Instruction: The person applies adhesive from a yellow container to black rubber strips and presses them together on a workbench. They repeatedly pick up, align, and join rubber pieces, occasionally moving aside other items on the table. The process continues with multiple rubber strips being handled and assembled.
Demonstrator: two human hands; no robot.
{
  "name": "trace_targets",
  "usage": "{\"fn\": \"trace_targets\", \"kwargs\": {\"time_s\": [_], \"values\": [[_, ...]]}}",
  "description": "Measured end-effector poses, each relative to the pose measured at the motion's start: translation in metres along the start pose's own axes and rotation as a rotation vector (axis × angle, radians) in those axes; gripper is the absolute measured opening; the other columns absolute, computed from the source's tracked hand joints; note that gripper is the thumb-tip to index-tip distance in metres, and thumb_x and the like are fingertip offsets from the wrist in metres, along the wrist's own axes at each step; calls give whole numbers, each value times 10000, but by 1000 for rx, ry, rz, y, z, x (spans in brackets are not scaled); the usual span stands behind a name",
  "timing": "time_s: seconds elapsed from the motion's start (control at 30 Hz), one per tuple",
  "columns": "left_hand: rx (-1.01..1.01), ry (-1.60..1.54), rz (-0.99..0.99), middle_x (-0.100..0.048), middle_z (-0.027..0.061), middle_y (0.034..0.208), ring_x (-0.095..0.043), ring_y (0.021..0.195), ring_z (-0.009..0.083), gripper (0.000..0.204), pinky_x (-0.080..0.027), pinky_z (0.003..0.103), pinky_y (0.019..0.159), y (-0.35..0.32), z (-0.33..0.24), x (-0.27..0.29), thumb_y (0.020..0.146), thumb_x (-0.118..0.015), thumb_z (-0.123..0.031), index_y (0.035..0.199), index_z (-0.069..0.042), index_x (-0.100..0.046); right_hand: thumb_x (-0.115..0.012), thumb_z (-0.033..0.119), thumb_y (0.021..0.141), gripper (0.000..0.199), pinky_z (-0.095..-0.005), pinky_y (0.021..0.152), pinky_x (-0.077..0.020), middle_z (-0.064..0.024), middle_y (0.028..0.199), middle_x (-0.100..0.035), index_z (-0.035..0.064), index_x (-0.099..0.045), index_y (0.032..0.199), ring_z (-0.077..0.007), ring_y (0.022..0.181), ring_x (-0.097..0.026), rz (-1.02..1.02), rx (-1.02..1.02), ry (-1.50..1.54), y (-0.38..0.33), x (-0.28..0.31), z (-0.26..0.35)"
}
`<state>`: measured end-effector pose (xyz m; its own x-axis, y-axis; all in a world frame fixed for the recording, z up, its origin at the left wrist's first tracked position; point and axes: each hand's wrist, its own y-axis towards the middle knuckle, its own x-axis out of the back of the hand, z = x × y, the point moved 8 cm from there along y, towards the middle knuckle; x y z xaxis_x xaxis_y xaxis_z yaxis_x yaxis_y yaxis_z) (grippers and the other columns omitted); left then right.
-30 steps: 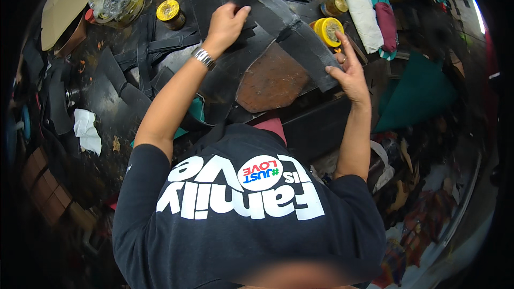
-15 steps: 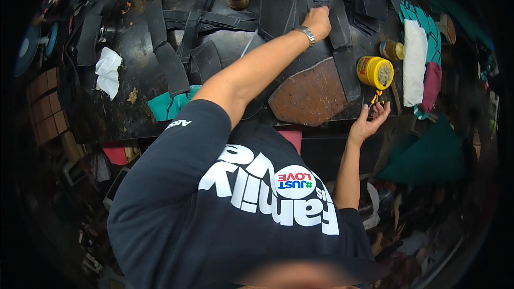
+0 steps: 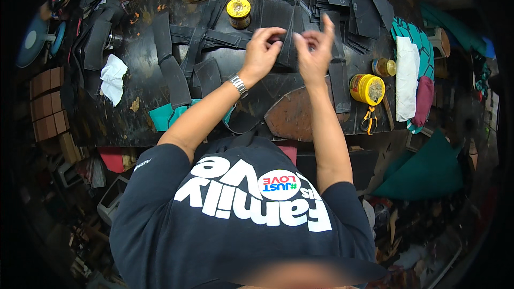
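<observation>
My left hand [image 3: 262, 56] has its fingers curled at the left edge of a dark, flat black piece [image 3: 287, 48], and it seems to grip that edge. Opposite it, my right hand [image 3: 315, 59] is by the piece's right edge, thumb close to it and fingers apart, the raised forefinger smeared by motion. More black material [image 3: 278, 10] lies just beyond, folded across. Orange-handled scissors [image 3: 369, 121] rest at the table's front edge, right of my right forearm. Under my right wrist lies a brown, pointed board [image 3: 292, 112].
An open yellow jar [image 3: 367, 89] and a small jar [image 3: 384, 67] stand on the right. Another yellow-lidded jar [image 3: 239, 13] stands farther back. Stacked black pieces [image 3: 353, 5] fill the far right. Black strips [image 3: 171, 69], white crumpled paper [image 3: 113, 79] and teal scraps [image 3: 163, 117] lie left.
My right hand has let go of the scissors, now on the table, and moved up and left to the black piece. My left hand has drawn back leftward from the far pieces.
</observation>
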<state>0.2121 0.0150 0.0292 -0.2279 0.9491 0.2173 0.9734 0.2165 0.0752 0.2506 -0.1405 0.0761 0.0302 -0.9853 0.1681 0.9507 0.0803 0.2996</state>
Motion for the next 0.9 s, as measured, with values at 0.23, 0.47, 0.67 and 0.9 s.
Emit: {"fn": "trace_targets", "kwargs": {"time_s": [0.23,0.47,0.67,0.9], "values": [[79,-22,-81,-517,95,1414,-590,1150,189,642,-508,308,916,9,33,24,853,-735,-88,1443,-105,-483,-822,118,754,916,-408,763,-530,-159,962,-608,126,-315,1517,-297,798,-627,67,14,-539,39,-57,-32],[46,-159,-100,-643,64,1212,-621,984,151,567,-527,299,839,22,31,23,838,-745,-81,1372,-77,-556,-710,-18,816,757,-370,1004,-471,-189,1437,-497,72,-371,1487,-285,1238,-559,-95,79,-288,42,-16,-18],[-28,-94,-53,-632,85,1162,-622,1020,166,516,-523,275,856,28,26,22,853,-720,-48,1350,-92,-587,-590,-140,788,902,-369,1002,-473,-230,1383,-448,140,-226,1564,-284,1221,-542,-15,-354,60,4,66,-58],[-6,248,-128,-547,142,1259,-588,1107,280,730,-485,399,967,24,27,22,747,-823,-174,1395,-78,-501,-665,-55,716,939,-431,988,-453,-203,1224,-520,124,-282,1555,-334,1142,-540,25,-293,-802,-51,99,-54]]}}
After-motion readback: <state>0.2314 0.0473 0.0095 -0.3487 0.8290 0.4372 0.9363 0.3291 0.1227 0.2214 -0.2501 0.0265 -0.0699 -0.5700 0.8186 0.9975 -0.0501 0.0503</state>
